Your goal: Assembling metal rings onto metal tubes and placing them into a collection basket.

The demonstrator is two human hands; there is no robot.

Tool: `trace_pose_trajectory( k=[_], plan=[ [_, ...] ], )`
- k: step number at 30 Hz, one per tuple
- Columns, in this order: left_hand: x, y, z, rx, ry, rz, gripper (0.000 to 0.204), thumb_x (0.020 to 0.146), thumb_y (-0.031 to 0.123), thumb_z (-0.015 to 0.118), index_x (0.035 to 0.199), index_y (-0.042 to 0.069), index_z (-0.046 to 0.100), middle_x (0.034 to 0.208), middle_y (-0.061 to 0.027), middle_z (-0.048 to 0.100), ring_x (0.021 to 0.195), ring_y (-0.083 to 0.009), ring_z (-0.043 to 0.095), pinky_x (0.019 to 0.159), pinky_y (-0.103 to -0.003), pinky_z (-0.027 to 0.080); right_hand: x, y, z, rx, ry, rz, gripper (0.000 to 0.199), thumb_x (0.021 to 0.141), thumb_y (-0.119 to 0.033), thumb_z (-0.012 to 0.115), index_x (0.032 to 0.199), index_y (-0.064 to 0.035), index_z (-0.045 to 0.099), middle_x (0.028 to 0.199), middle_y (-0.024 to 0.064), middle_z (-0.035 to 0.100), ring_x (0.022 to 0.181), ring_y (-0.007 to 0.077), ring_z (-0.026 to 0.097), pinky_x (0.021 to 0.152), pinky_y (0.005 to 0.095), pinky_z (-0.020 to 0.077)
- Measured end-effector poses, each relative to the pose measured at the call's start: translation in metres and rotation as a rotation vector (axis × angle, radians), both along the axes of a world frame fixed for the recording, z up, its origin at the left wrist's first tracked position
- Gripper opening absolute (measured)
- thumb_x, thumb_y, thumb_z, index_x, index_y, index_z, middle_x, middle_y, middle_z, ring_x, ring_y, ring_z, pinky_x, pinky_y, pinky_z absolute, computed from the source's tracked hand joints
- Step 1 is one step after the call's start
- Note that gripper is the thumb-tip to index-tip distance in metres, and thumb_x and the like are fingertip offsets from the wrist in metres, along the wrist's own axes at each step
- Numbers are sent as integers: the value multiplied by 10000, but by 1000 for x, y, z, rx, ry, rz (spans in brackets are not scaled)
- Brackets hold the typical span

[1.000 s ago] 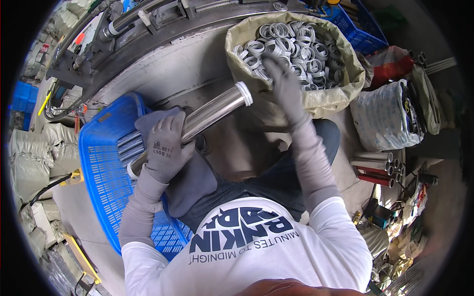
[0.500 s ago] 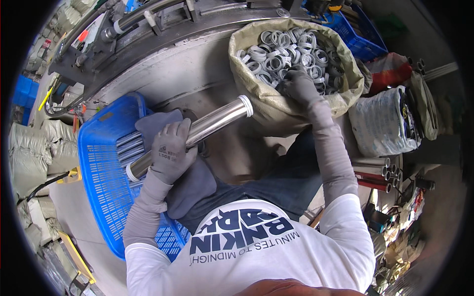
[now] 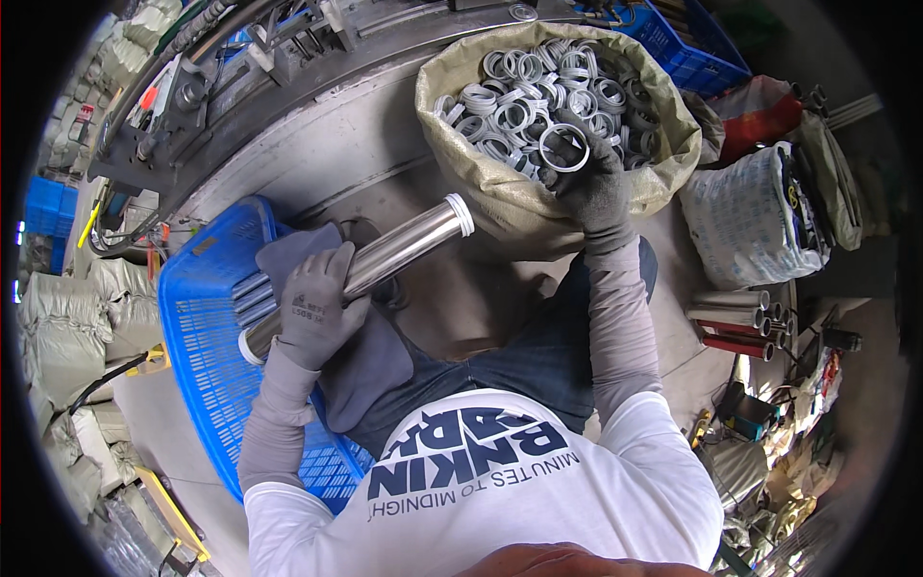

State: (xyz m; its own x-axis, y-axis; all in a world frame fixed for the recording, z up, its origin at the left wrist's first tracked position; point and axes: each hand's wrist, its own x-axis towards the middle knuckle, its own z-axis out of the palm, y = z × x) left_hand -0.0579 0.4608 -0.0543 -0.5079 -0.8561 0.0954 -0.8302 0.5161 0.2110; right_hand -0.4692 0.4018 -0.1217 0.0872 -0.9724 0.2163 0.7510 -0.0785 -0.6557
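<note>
- L hand [image 3: 320,306] on the steel tube [image 3: 404,248], gloved fingers wrapped round it; tube slants up from over the blue basket [image 3: 207,385].
- White end rings [image 3: 461,213] on both tube ends, so that part looks done.
- R hand [image 3: 598,188] at the sack [image 3: 486,197], thumb & fingers round a pale ring [image 3: 546,159], well apart from tube.
- Plenty left: sack full of loose rings [image 3: 514,115], more tubes [image 3: 252,298] in bskt.

Lettering [image 3: 423,460] on shirt [image 3: 500,514], glove [image 3: 320,308]
</note>
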Motion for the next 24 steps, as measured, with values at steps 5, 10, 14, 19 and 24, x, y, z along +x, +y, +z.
trace_pose_trajectory(
  k=[5,10,14,19,24],
  plan=[
    [10,-22,19,-50,36,-71,764,751,232,809,1435,30,535,1214,-202,660,1092,-392,644,947,-490,510,16,-3,-4,-142,640,-466,540,946,-36,738,1448,-2,541,1243,116,689,1111,227,684,953,345,590],
    [-4,-123,57,-487,-88,-5,636,824,221,760,1411,92,552,1180,-162,664,1092,-344,639,935,-474,505,4,2,-11,209,-9,-78,470,1141,-392,459,1450,-45,527,1205,71,650,1054,192,666,781,319,620],
    [-10,-235,84,-855,-116,37,500,838,176,735,1323,123,630,1126,-134,694,1042,-335,665,903,-466,524,14,4,-25,239,-114,-133,765,841,48,746,1534,-11,428,1333,127,647,1228,235,651,1061,362,530],
    [-17,-354,88,-719,-387,383,530,857,151,686,1372,76,585,1329,-154,644,1227,-312,630,1037,-460,505,20,-1,-38,60,583,-482,429,1102,-295,549,1436,-26,551,1154,79,657,1054,173,644,913,327,575],
    [-15,-417,72,-629,-410,409,529,863,140,671,1376,61,571,1354,-170,632,1289,-316,605,1075,-440,494,20,2,-25,60,659,-400,452,990,-15,646,1431,1,549,1158,80,663,1055,152,651,906,310,574]
  ],
)
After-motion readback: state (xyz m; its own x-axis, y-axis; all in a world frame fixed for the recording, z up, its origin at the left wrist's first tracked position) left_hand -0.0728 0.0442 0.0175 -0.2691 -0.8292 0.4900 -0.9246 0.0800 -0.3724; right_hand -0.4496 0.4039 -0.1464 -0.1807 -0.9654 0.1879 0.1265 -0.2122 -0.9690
